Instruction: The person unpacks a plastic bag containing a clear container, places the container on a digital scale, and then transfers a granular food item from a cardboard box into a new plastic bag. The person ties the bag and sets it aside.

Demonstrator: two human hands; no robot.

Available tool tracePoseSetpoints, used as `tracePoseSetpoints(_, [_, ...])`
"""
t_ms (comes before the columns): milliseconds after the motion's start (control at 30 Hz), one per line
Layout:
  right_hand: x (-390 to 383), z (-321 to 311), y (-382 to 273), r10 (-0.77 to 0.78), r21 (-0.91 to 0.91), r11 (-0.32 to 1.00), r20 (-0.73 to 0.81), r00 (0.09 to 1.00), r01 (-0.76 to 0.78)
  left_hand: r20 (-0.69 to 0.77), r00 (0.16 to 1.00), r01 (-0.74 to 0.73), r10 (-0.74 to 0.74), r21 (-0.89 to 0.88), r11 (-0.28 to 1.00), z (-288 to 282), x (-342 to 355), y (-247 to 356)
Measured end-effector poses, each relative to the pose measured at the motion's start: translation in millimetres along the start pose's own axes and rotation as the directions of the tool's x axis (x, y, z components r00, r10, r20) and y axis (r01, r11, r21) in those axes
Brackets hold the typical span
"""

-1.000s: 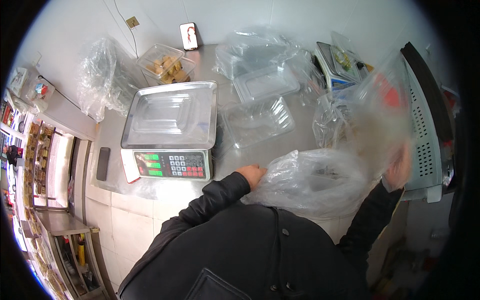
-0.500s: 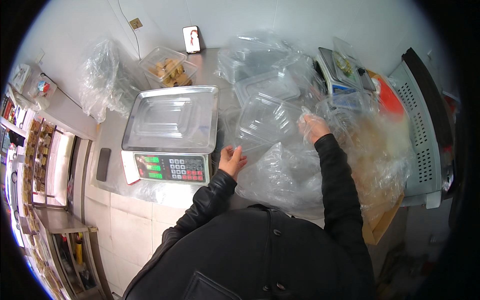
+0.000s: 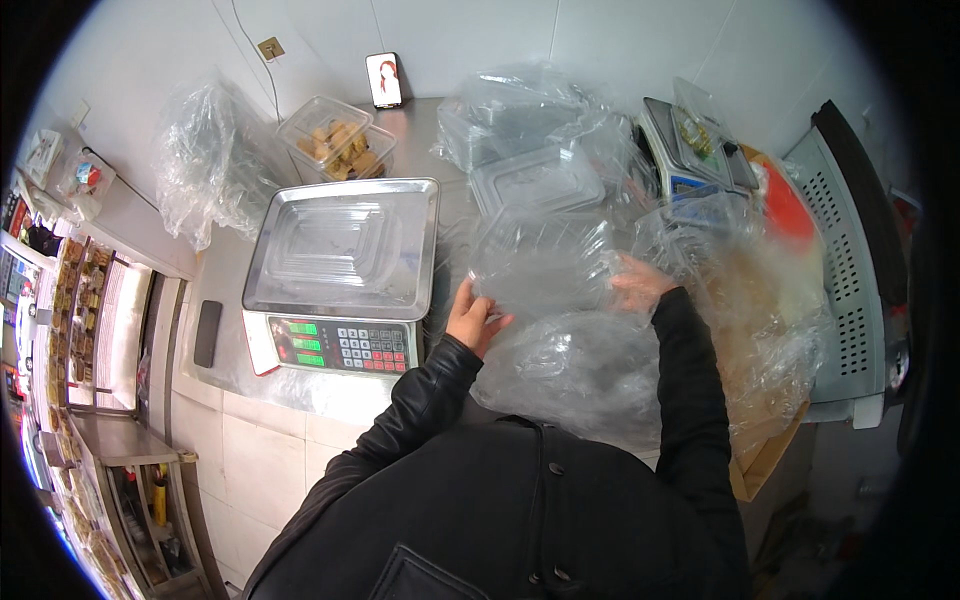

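A clear plastic container (image 3: 545, 262), smeared by motion, is held between my two hands above the table. My left hand (image 3: 478, 318) grips its left edge, the thumb raised against the side and the other fingers curled. At the opposite edge, my right hand (image 3: 640, 284) has its fingers closed on the rim, partly blurred. Beneath and in front of the container lies a crumpled clear plastic bag (image 3: 570, 375). Another clear container or lid (image 3: 540, 180) rests just behind. To the left, a scale (image 3: 345, 345) carries a steel tray (image 3: 428, 240) with clear plastic lids or containers (image 3: 330, 243) on it.
Behind the scale stand tubs of brown food pieces (image 3: 345, 150); a lit phone (image 3: 383, 80) leans on the wall. Plastic bags (image 3: 215, 160) sit at left, near a dark flat device (image 3: 207, 333). A second scale (image 3: 690, 150), cardboard box (image 3: 765, 460) and perforated metal appliance (image 3: 845, 260) occupy the right.
The container has shifted and turned between my hands, its front edge now running more level. My right hand has moved down and slightly right; my left hand has moved slightly right.
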State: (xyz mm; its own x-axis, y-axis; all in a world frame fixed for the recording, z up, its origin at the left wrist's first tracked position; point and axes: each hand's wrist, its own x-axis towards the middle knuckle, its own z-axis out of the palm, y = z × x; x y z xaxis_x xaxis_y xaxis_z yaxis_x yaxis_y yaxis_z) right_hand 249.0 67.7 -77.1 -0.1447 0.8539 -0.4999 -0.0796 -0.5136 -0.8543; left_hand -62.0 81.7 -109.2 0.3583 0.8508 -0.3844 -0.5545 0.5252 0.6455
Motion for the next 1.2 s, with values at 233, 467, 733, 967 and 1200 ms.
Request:
tracePoseSetpoints(233, [-4,-10,1,-0.275,0.49,0.85,0.098,0.956,0.194,-0.039,0.986,-0.162,0.163,0.02,0.987,66,8,32])
tracePoseSetpoints(467, [26,41,-29,-0.244,0.608,0.774,0.032,0.969,0.174,0.054,0.874,-0.464,0.484,0.39,0.795,99,69,123])
tracePoseSetpoints(733, [42,102,-49,-0.264,0.482,0.804,-0.235,0.935,0.348,-0.039,0.902,-0.3,0.431,0.662,0.687,63,174,204])
tracePoseSetpoints(967, [25,70,-41,-0.187,0.531,0.743,-0.421,0.888,0.408,0.017,0.824,-0.184,0.567,0.953,0.239,9,256,248])
tracePoseSetpoints(1200, [19,51,-22,-0.129,0.551,0.723,-0.483,0.866,0.416,0.131,0.771,-0.108,0.624,0.991,-0.075,-12,291,274])
